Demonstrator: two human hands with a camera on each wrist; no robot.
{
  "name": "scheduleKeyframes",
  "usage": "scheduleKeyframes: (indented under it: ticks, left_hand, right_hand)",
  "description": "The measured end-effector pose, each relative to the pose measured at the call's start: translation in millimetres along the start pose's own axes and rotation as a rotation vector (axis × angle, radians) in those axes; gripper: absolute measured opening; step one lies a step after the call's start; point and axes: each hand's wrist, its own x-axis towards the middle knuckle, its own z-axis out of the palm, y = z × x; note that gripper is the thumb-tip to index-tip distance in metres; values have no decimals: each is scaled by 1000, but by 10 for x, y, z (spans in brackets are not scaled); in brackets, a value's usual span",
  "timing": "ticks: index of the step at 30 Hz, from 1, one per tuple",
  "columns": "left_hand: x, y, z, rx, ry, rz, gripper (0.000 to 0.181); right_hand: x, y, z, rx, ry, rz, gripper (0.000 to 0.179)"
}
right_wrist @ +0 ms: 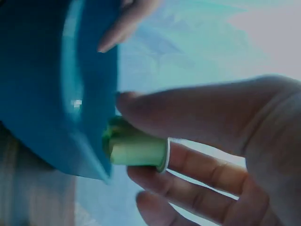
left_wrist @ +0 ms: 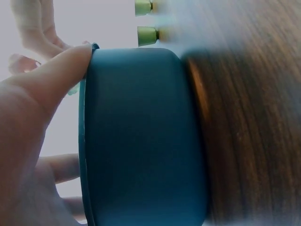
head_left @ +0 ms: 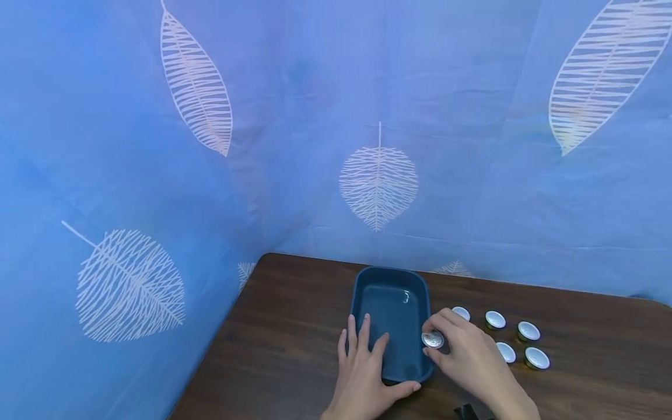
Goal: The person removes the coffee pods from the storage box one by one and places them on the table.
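Observation:
A dark blue rectangular tub point(head_left: 395, 303) stands on the table. My left hand point(head_left: 362, 367) rests over its near left part with fingers spread, the thumb point(left_wrist: 70, 61) lying on the near rim. At the tub's right rim, my right hand point(head_left: 462, 344) pinches a coffee capsule point(head_left: 433, 339) between thumb and fingers. In the right wrist view that capsule point(right_wrist: 139, 149) is green and tapered, its narrow end towards the tub wall point(right_wrist: 89, 89). Several more capsules point(head_left: 537, 358) with silvery lids facing up stand right of the right hand, one partly hidden behind it.
The brown wooden table point(head_left: 278, 326) ends at a blue curtain point(head_left: 294, 175) with white leaf prints, behind and to the left. A small black object point(head_left: 465, 412) shows at the bottom edge near the right wrist.

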Motion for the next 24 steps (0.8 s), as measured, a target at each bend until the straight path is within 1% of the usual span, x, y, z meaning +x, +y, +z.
scheduleKeyframes:
  ticks: [2,4,5,7,9,12,14,20,24]
  left_hand:
    - [-20,-9,-7,-13,11,-13,94]
    - [-25,-15,-14,-18,31,-21,95]
    - [-24,-16,-15,-20,42,-21,94]
    - [-18,-17,-18,-31,56,-19,94]
    - [-15,-15,-17,-38,58,-19,93]
    - [-12,-9,-15,-40,50,-19,93]
    - [-8,-2,-10,-43,45,-17,92]
    - [1,18,18,-41,50,-1,92]
    - [0,29,42,-36,53,16,91]
  right_hand:
    - [-31,-11,-53,-15,23,-46,39]
    - [-47,-18,-110,-13,44,-68,41]
    - [-57,-18,-136,0,41,-74,42]
    - [-69,-9,-173,37,12,-89,42]
    - [-75,4,-190,90,-36,-97,41]
    - [-79,35,-187,164,-85,-117,38]
    - [-82,57,-176,187,-92,-121,38]
    - [-108,119,-129,202,-95,-136,39]
    - [-133,154,-94,224,-97,-176,44]
